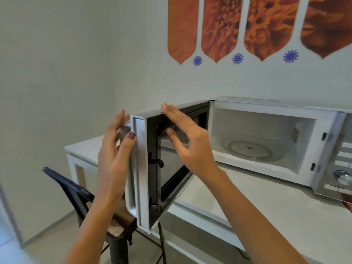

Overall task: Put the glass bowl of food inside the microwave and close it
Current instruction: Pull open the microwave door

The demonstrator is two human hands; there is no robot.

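The white microwave (266, 111) stands on a pale counter with its door (142, 168) swung wide to the left. Its cavity holds only the glass turntable (251, 149). My left hand (114, 159) is at the door's outer edge, thumb on the front of the edge and fingers behind the handle. My right hand (186, 136) lies spread against the top of the door's inner side, fingers reaching over the top edge. I see no glass bowl of food in this view.
The counter (266, 206) runs along the wall to the right. A dark chair (76, 189) with a wooden seat stands under the open door. The control panel with a knob (342, 176) is at the far right, with a reddish-brown thing (347, 203) cut off below it.
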